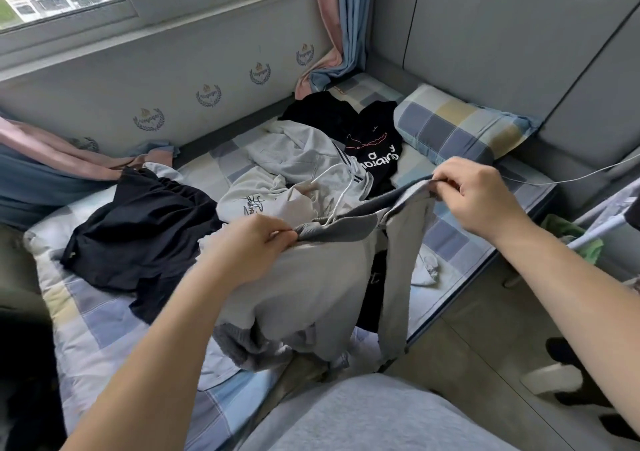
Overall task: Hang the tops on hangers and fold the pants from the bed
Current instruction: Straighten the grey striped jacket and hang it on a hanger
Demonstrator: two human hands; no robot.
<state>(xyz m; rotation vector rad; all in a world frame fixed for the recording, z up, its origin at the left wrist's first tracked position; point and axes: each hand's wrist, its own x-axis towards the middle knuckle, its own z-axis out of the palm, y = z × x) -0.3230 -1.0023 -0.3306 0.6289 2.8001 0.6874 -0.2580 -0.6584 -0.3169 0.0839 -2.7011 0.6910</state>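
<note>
1. Both grips closed: left hand (252, 246) and right hand (485, 197) pinch the light grey soft garment (311, 294) by its dark band, over the checked bed (90, 319), near edge.
2. Limp, light cloth; band corners likely hold best.

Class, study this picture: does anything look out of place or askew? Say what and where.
Yes. The curtain hem lies bunched on the far corner of the bed beside the pillow, and white garments lie crumpled mid-bed against the black printed top. The grey pants held up look fine.
</note>
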